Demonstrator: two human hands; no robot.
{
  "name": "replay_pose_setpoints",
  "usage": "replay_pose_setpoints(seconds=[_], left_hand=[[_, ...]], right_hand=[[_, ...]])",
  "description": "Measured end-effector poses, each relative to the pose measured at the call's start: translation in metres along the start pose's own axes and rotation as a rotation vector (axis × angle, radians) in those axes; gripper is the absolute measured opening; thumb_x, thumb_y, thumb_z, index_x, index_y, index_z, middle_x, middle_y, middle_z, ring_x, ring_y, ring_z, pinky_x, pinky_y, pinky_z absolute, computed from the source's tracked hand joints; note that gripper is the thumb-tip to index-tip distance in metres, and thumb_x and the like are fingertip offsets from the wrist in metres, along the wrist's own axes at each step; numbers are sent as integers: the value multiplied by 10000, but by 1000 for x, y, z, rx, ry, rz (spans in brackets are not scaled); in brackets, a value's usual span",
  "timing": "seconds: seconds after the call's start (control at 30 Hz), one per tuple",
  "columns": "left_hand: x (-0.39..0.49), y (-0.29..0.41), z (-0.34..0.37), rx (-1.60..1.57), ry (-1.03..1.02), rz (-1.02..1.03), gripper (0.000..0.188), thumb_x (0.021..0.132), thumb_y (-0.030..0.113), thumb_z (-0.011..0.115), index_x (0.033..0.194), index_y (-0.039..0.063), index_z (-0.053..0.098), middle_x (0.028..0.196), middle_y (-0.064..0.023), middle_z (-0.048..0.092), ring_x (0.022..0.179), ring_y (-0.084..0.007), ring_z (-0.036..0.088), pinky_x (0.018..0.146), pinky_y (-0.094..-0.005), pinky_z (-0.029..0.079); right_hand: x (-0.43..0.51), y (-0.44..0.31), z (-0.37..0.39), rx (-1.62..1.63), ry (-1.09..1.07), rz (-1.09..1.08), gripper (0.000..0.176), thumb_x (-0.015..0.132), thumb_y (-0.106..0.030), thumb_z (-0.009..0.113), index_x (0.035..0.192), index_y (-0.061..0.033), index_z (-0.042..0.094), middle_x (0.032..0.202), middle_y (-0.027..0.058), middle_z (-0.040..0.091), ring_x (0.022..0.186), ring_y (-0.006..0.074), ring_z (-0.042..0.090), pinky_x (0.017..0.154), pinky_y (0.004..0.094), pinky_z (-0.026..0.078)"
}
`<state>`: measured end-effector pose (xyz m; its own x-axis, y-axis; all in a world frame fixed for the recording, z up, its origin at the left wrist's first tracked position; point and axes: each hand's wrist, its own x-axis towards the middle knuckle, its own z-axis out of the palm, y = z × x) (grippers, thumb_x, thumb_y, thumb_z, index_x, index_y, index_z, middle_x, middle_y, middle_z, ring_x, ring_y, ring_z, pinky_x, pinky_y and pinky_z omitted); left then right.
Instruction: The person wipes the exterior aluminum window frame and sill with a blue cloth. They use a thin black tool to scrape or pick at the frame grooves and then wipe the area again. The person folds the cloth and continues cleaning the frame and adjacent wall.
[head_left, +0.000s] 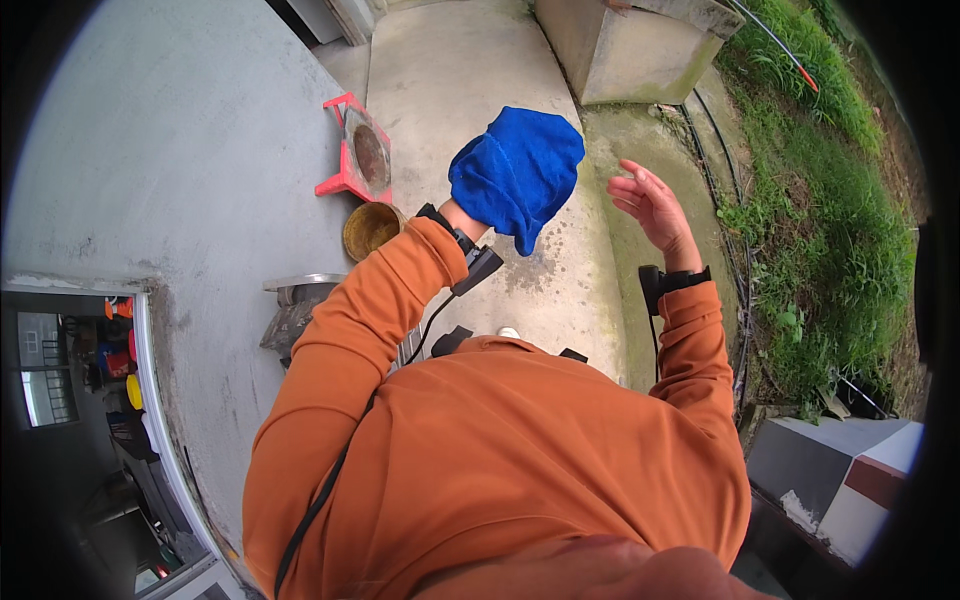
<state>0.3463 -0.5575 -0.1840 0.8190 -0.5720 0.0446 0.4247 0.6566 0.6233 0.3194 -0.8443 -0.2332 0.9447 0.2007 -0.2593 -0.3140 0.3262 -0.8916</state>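
A blue cloth (521, 169) is wrapped over my left hand like a mitt. It covers the fingers and palm, so only the wrist (466, 219) shows below its edge. Whether the fingers grip it from inside is hidden. To the right, apart from the cloth, my right hand (654, 202) is raised with nothing in it, its fingers apart and slightly bent. Both wrists carry black straps with small black devices, the left one (478, 268) and the right one (654, 289), each with a cable.
Along the grey wall (187, 135) stand a red-framed stand (349, 150) and a yellowish round container (373, 231). A concrete block structure (637, 52) rises ahead on the right. Black hoses (724, 180) run beside the grass (817, 247). A doorway (75, 420) opens at left.
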Motion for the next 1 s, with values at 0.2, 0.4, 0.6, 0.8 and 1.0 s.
replay_pose_setpoints(seconds=[0.2,0.4,0.6,0.8,1.0], left_hand=[[-6,2,4,-73,-17,-57,294,864,235,639,1079,44,579,1039,-82,644,946,-201,604,853,-335,497],[-26,19,-46,92,113,-67,290,872,238,631,1085,47,585,1058,-87,646,963,-206,605,877,-346,491],[-71,34,-108,29,655,-19,362,922,329,530,1177,71,540,1121,-131,616,982,-257,617,840,-400,505],[-117,53,-89,298,566,70,560,916,474,502,1291,59,470,1207,-137,551,997,-243,601,871,-397,485],[-186,76,-39,-64,282,206,506,960,468,414,1219,58,558,1190,-70,614,1026,-192,609,900,-352,493]], right_hand=[[23,59,112,327,-281,133,549,891,-374,632,1319,-75,464,1267,68,554,1080,185,568,895,365,469],[35,42,93,45,-202,176,548,941,-396,539,1273,37,487,1169,125,614,964,191,631,856,302,513],[35,8,102,357,-476,-31,630,975,-452,410,1377,31,364,1378,157,456,1255,287,449,1062,432,335],[45,22,205,312,-786,-41,609,942,-340,521,1398,17,333,1377,133,449,1262,290,430,1067,443,311],[35,41,324,-1172,-810,-1178,536,699,-301,831,1081,0,605,1039,136,627,943,280,595,894,378,449]])
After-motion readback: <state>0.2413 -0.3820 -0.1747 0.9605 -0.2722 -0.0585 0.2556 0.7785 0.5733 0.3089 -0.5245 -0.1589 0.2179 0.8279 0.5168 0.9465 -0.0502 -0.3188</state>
